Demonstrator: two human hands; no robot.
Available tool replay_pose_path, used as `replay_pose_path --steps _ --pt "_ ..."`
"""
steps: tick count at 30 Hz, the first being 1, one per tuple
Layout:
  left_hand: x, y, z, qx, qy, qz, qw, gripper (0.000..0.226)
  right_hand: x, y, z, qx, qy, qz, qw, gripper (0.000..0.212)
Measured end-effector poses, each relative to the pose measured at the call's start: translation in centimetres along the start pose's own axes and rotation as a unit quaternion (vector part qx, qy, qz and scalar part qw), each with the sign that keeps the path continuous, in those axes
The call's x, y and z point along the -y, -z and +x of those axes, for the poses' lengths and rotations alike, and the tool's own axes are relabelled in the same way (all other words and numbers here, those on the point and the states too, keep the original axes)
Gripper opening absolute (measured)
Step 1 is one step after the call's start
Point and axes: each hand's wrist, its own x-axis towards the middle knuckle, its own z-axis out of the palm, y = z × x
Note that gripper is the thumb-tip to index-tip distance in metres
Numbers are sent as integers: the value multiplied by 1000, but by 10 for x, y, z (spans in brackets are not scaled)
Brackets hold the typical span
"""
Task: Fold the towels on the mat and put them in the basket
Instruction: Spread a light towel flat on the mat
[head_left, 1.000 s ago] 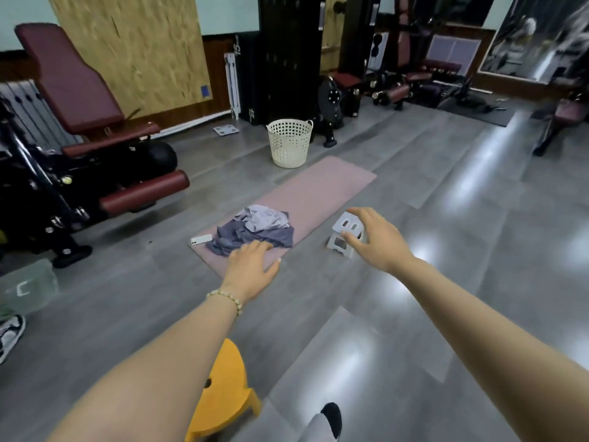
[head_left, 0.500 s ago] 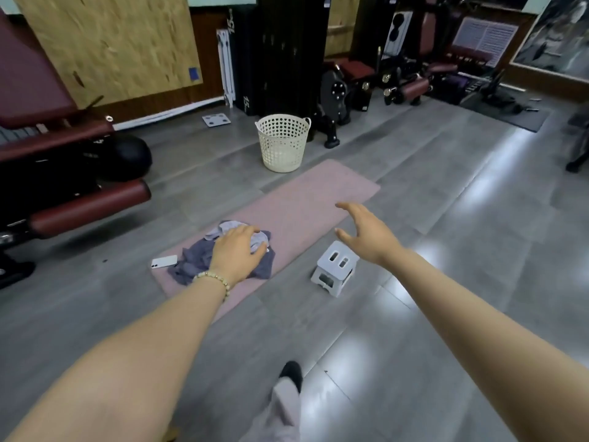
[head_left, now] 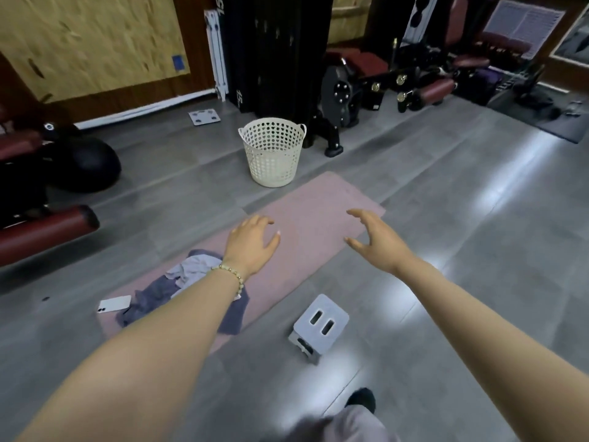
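A crumpled heap of grey and dark blue-grey towels [head_left: 188,282] lies on the near end of a pink mat [head_left: 306,218] on the floor. Beyond the mat's far end stands a cream perforated basket [head_left: 272,154], which looks empty. My left hand [head_left: 251,240] is stretched out in the air, in line with the mat just past the towels, fingers relaxed, holding nothing; its forearm hides part of the heap. My right hand [head_left: 376,240] reaches forward, in line with the mat's right edge, fingers spread and empty.
A small grey step stool [head_left: 318,328] stands on the floor right of the mat. A white phone [head_left: 114,304] lies at the mat's near left corner. Gym benches [head_left: 44,231], a black ball [head_left: 89,167], weight machines [head_left: 347,97] and a floor scale [head_left: 204,117] ring the area.
I have stepped closer to the mat. My left hand has moved in the view from over the towels to past them. My right hand has shifted forward from the stool to the mat's right edge.
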Motion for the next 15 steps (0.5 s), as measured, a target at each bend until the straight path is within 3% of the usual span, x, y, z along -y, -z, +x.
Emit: replay_pose_path --steps 2,8,11,15 --pt "-1 -18 45 -13 35 -16 999 56 -28 6 57 22 20 -7 1000 57" --pt "-1 -75 148 -44 168 -20 985 39 -83 13 233 106 139 -54 983 56" --pt "-1 -75 170 -53 224 -34 973 47 -70 9 302 148 203 -77 965 53" --pt "32 -58 183 -108 307 -27 945 42 -23 -18 378 201 287 -78 933 51"
